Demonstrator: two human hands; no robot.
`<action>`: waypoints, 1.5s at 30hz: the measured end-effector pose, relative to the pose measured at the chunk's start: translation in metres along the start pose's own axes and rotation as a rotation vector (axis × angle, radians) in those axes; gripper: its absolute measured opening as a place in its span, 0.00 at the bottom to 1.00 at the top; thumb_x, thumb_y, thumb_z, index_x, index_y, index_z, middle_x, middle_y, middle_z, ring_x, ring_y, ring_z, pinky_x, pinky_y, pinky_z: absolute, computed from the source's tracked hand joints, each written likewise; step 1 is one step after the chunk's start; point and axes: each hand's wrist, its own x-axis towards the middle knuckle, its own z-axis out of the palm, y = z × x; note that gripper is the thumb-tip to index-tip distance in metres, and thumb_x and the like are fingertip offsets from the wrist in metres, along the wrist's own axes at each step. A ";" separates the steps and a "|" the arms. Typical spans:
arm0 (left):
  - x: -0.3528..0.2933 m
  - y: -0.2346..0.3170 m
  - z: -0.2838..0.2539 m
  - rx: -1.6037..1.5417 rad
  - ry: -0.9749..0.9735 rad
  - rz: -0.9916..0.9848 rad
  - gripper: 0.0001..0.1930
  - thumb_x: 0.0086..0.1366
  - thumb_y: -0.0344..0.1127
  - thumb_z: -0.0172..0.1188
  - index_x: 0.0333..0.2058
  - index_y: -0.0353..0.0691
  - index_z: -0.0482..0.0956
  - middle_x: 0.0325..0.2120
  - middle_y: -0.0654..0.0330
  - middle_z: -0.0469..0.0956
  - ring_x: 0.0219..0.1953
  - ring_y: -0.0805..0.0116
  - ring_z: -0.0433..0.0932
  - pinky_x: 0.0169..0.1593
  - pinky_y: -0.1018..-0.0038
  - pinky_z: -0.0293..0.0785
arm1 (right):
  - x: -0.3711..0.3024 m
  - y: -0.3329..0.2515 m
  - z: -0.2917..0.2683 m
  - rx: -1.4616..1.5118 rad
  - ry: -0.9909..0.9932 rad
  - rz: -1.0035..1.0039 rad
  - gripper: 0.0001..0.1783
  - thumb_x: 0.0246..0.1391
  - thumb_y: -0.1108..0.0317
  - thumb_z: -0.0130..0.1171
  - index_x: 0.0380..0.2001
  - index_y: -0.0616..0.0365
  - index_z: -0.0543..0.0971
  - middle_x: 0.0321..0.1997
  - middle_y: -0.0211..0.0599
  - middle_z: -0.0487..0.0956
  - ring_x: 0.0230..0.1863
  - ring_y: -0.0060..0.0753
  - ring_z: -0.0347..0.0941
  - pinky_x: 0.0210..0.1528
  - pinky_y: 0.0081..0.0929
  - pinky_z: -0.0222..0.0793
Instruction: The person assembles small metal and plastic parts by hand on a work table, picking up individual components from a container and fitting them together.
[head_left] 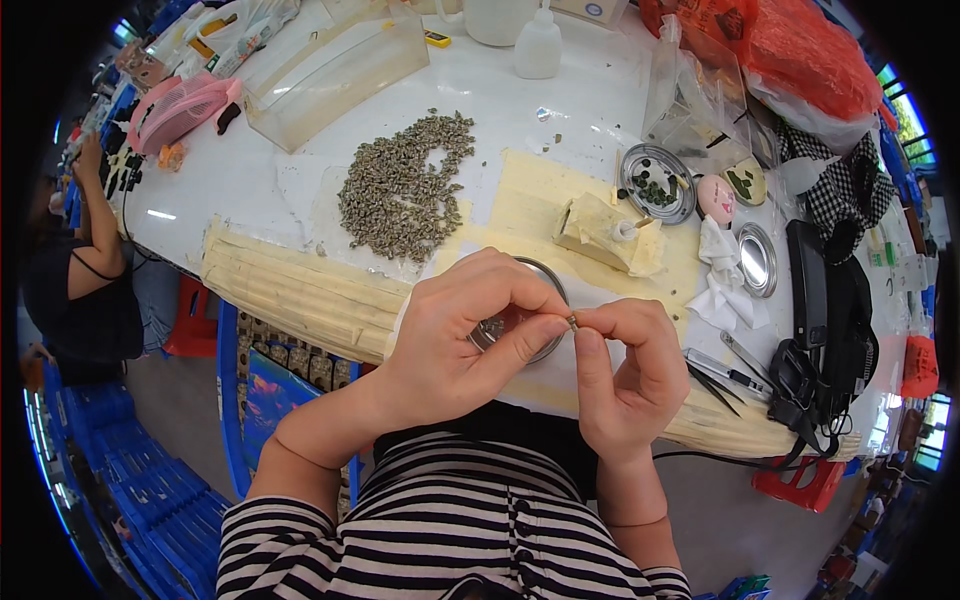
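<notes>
My left hand (470, 335) and my right hand (630, 375) meet over the table's near edge, each closed in a pinch. Between their fingertips is a tiny brownish-grey piece (572, 321), similar in colour to those in the pile; its exact kind is too small to make out. Below the left hand lies a round metal dish (545, 272), partly hidden by the fingers. Beyond it, a heap of small grey-brown metallic-looking pieces (385, 195) spreads over the white tabletop (500, 100).
Right of the heap sits a tape-wrapped block (610, 235). Near it are a round tin with dark green bits (657, 190), a pink round object (716, 198), a shiny lid (757, 260) and tweezers (715, 393). A clear tray (340, 85) and white bottle (538, 48) stand farther back.
</notes>
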 end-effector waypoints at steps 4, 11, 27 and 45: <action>-0.001 0.001 0.003 -0.004 0.036 -0.013 0.03 0.62 0.23 0.64 0.35 0.34 0.81 0.31 0.59 0.78 0.33 0.72 0.73 0.37 0.78 0.69 | 0.001 -0.001 0.000 -0.043 -0.003 -0.024 0.08 0.48 0.82 0.67 0.33 0.65 0.82 0.30 0.39 0.79 0.29 0.30 0.75 0.32 0.22 0.70; 0.004 -0.003 0.003 0.120 0.070 0.132 0.04 0.58 0.24 0.67 0.32 0.35 0.80 0.27 0.60 0.78 0.25 0.70 0.72 0.29 0.77 0.69 | 0.000 0.000 -0.001 -0.026 -0.020 0.012 0.07 0.48 0.80 0.67 0.32 0.64 0.81 0.30 0.38 0.79 0.30 0.30 0.75 0.32 0.22 0.69; 0.002 0.002 0.004 0.088 0.024 0.102 0.05 0.57 0.23 0.66 0.32 0.35 0.81 0.29 0.60 0.78 0.28 0.70 0.74 0.29 0.77 0.71 | -0.004 -0.001 -0.006 0.327 -0.065 0.363 0.05 0.53 0.77 0.66 0.34 0.65 0.81 0.30 0.34 0.78 0.31 0.23 0.71 0.36 0.19 0.66; 0.002 0.000 0.011 0.450 0.162 0.395 0.13 0.47 0.22 0.74 0.34 0.37 0.84 0.29 0.60 0.81 0.31 0.63 0.77 0.34 0.72 0.73 | -0.005 -0.001 -0.004 0.259 -0.038 0.373 0.03 0.56 0.76 0.63 0.30 0.63 0.78 0.30 0.33 0.76 0.31 0.22 0.69 0.36 0.19 0.66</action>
